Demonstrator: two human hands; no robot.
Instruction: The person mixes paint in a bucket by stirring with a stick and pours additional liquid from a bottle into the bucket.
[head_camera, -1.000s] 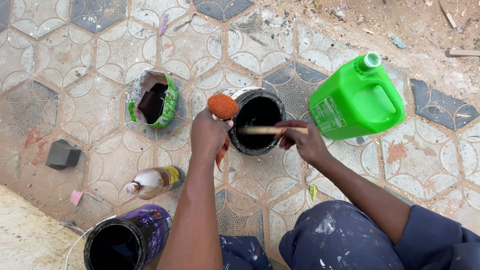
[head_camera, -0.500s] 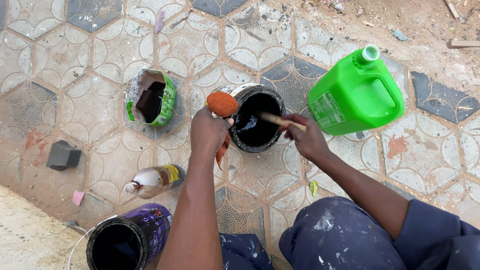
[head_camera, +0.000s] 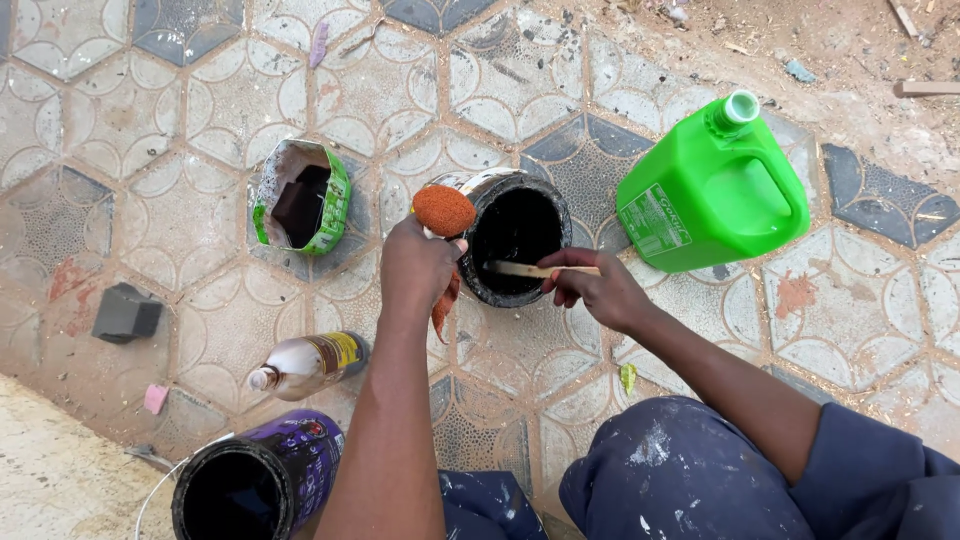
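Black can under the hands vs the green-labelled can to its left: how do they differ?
The black can is round with an open top; the green-labelled can is boxier, with a ragged cut opening. The black can holds a wooden stick, held by the right hand, while the left hand steadies its rim; the green-labelled can stands untouched. Both hold dark liquid and sit on the patterned tile floor.

A patterned tile floor is seen; on it are set a green jug, black can, cut carton, bottle, purple bucket, dark block.

Wooden stick dips into the black-filled can — orange sponge alongside.
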